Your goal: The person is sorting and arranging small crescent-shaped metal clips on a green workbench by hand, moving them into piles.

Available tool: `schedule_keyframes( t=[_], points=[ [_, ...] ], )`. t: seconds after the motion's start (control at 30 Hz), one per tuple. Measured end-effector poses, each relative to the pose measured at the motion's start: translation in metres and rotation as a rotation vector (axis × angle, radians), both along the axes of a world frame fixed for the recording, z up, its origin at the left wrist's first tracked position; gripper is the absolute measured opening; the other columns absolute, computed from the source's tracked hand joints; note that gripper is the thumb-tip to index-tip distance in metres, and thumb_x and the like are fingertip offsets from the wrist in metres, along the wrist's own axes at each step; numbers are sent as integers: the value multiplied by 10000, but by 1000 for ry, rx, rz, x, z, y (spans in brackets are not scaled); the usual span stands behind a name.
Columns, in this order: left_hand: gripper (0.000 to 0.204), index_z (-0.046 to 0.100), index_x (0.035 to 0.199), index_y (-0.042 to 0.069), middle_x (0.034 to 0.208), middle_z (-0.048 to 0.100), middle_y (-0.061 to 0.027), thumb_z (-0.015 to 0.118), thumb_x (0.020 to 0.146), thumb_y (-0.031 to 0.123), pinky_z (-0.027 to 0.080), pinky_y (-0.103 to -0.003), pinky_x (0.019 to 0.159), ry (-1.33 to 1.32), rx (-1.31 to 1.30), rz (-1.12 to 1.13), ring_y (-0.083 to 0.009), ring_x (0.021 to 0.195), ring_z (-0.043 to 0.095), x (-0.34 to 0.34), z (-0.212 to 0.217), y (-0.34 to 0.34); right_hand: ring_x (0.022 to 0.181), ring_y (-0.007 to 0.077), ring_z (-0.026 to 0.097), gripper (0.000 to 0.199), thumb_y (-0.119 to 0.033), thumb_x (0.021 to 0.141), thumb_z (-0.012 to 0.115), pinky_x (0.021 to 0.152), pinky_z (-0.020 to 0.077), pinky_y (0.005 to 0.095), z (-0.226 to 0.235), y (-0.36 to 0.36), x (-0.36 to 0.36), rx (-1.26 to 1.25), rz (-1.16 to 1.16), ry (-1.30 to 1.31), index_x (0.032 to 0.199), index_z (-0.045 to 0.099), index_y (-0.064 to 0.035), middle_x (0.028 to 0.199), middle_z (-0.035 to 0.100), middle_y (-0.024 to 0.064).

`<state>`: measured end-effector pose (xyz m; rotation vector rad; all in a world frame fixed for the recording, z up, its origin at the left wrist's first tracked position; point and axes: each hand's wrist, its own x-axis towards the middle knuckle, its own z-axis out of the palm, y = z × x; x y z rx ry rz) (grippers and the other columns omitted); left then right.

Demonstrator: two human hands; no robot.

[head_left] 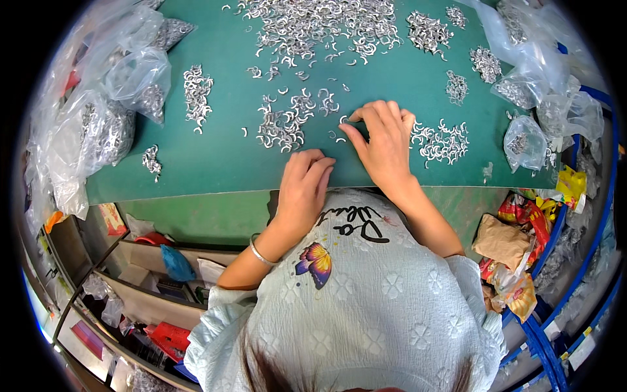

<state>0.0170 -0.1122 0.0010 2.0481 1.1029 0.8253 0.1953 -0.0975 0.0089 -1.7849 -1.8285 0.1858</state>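
Note:
Small silvery crescent-shaped metal pieces lie on the green tabletop (225, 163). My right hand (384, 140) has its thumb and forefinger closed around one crescent piece (343, 120), just right of a loose pile (282, 124). Another pile (441, 142) sits beside that hand's outer edge. My left hand (304, 179) rests at the table's near edge, fingers curled together and pointing right. Whatever those fingers hold, if anything, is hidden. A few single pieces (336, 137) lie between the hands, close to my right thumb.
A large heap of crescents (320, 26) covers the far middle. Smaller piles (198, 97) are spread at both sides. Clear plastic bags of pieces (108, 130) line the left edge, and more bags (526, 142) the right. Below stand a shelf (153, 297) and blue racks (545, 346).

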Motion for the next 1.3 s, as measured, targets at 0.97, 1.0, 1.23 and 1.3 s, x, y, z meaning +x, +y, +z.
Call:
schedule_keyframes(
  t=[0.97,1.0,1.23,1.3],
  points=[
    [221,644,985,16,977,568,-108,688,778,-49,452,-381,747,-20,-7,20,-289,854,548,0,-4,-2,841,229,500,255,-261,714,810,772,306,372,10,11,45,-17,-44,-55,809,626,-110,817,557,16],
    [221,645,984,16,977,568,-108,689,778,-49,452,-381,746,-19,-7,16,-289,853,548,0,-3,-1,842,230,501,267,-269,709,811,774,309,377,9,12,37,-26,3,-63,818,623,-112,823,556,19],
    [225,647,982,20,979,571,-108,692,773,-50,453,-381,746,-27,0,27,-293,853,550,-1,-5,-2,863,245,530,207,-217,743,790,794,318,399,-2,23,72,5,-267,-230,826,638,-104,848,603,47],
    [225,647,982,21,979,571,-107,693,774,-49,453,-382,747,-22,1,27,-292,858,551,0,-4,-2,863,246,534,191,-207,758,781,795,318,397,-1,21,93,-20,-357,-281,829,639,-101,839,608,44]
  ],
)
